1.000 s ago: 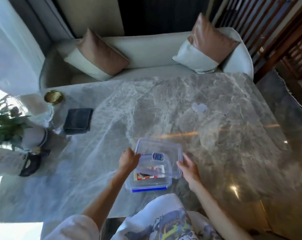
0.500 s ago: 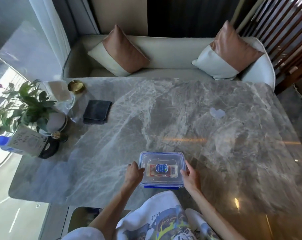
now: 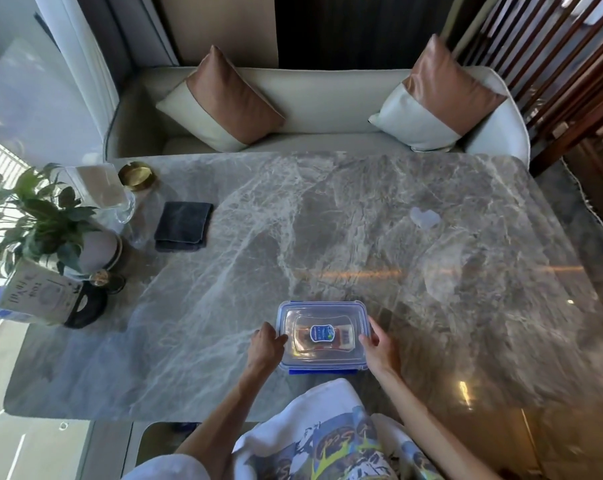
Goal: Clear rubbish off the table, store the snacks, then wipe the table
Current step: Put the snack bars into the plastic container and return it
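I'm in a home's living or dining corner: my marble bench [image 3: 327,220] fronts a cream sofa [image 3: 321,98] with two tan-and-white cushions [image 3: 224,98], a potted plant [image 3: 44,223] by the curtained window [image 3: 33,98], wooden slats [image 3: 552,46] at right.

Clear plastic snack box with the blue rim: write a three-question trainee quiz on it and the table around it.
1. True or false: the lid lies flat on the clear plastic snack box with the blue rim.
2. Which hands touch the box? A) left hand only B) right hand only C) both
3. Fill in: the folded dark grey cloth lies on the grey marble table, on the box's far ____ side.

Key: 1 true; 2 C; 3 left.
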